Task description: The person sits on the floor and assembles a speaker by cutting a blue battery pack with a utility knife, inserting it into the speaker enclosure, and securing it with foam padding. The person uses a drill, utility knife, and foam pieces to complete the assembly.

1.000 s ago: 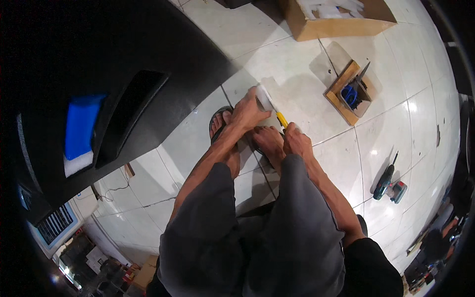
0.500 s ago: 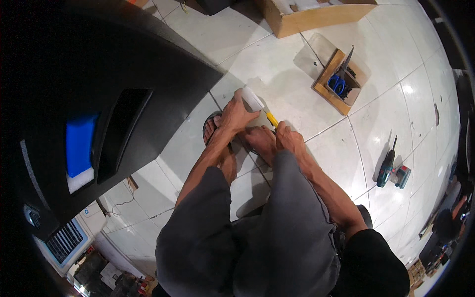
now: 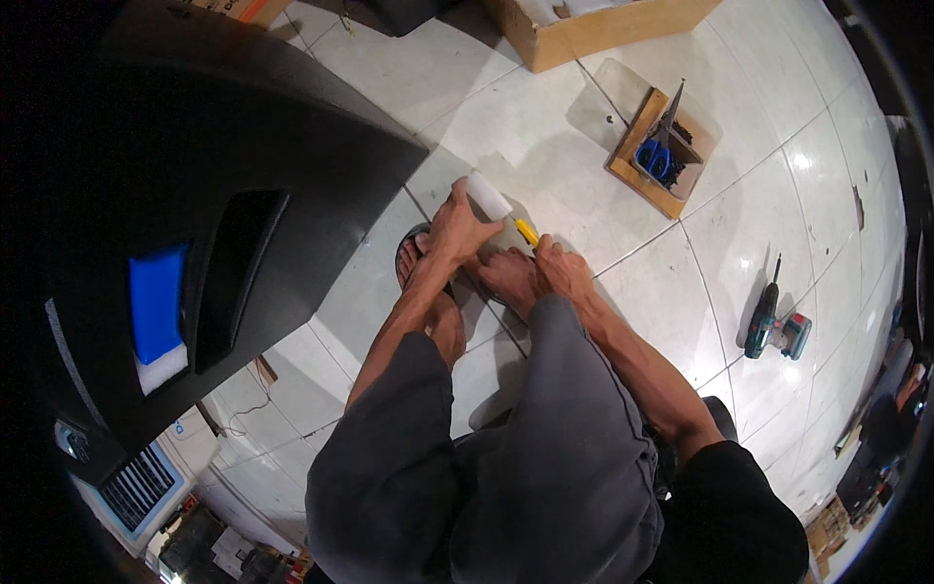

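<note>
Near frame centre, the left hand (image 3: 455, 226) clasps a white block (image 3: 487, 196) on the tiled floor (image 3: 584, 146). Just right, the right hand (image 3: 558, 269) is clenched on a yellow cutter (image 3: 526, 232) touching the block. Upper centre sits a cardboard box (image 3: 593, 29); upper right, a wooden tray (image 3: 637, 161) with blue scissors (image 3: 658, 159). A drill (image 3: 764, 321) lies right.

A small white block (image 3: 486, 195), pale and rectangular with soft edges, sits low over the tiled floor (image 3: 545, 127), tilted, its near end covered by the left hand (image 3: 455, 229). Just beside it lies a yellow-handled cutter (image 3: 526, 232), slim and short, angled toward the block, its rear end hidden in the right hand (image 3: 562, 273).
</note>
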Demonstrator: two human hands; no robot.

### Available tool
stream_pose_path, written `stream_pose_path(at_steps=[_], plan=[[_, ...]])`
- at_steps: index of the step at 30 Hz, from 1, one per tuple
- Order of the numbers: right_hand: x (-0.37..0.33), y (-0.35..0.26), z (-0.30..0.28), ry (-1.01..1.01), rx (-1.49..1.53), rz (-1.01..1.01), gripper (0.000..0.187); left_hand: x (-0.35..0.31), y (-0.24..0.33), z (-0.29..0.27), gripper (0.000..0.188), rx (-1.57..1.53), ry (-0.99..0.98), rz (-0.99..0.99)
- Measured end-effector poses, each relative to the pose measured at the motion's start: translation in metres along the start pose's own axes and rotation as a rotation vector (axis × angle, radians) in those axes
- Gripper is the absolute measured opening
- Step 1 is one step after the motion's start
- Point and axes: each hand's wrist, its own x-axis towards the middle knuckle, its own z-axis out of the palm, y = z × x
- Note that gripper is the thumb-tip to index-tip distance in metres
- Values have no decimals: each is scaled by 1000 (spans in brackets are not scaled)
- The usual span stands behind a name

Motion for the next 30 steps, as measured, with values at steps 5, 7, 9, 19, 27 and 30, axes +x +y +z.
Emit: stream_pose_path(at_steps=[5,7,9,19,27,30], plan=[[-6,-1,-7,-54,10,15,15,-1,-1,-1,90,-11,-16,0],[1,1,-2,-87,39,47,16,-1,3,-2,90,-23,-23,0],[3,2,1,-107,55,64,16,-1,3,-3,90,-22,-20,6],[4,8,4,-88,69,1,19,-1,-1,1,91,-34,-7,1],[3,14,6,-50,73,-11,20,-3,3,-3,92,-50,-2,-43],[3,14,9,-15,74,-32,19,-4,-6,6,96,-43,43,-15]])
